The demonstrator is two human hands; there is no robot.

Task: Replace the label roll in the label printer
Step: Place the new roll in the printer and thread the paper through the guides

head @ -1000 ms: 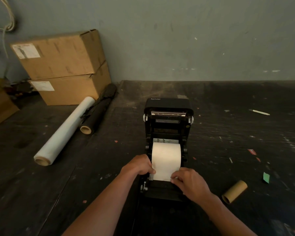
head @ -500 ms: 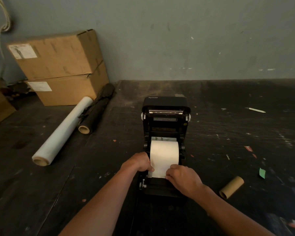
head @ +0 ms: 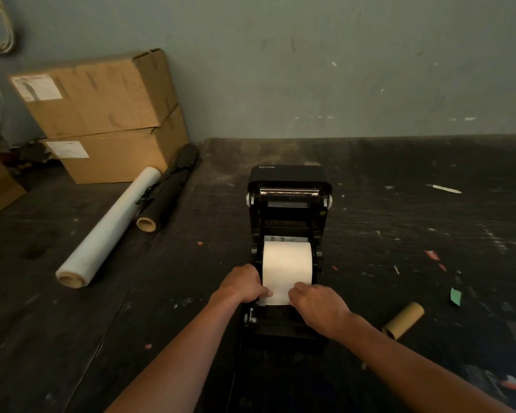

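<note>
A black label printer (head: pixel 288 210) stands on the dark table with its lid swung up and back. A white label roll (head: pixel 286 263) sits in its bay, with the loose paper end drawn toward me. My left hand (head: pixel 242 286) pinches the left edge of that paper end at the printer's front. My right hand (head: pixel 318 305) pinches the paper's right edge, its fingers curled over the front of the bay. An empty brown cardboard core (head: pixel 402 321) lies on the table to the right of the printer.
Two stacked cardboard boxes (head: pixel 102 114) stand at the back left against the wall. A roll of clear wrap (head: pixel 108 231) and a black roll (head: pixel 167 192) lie in front of them. A white pen (head: pixel 446 189) and scraps of paper lie on the right.
My right hand has slid left along the paper end, closer to my left hand. The paper end lies a little further forward over the printer's front.
</note>
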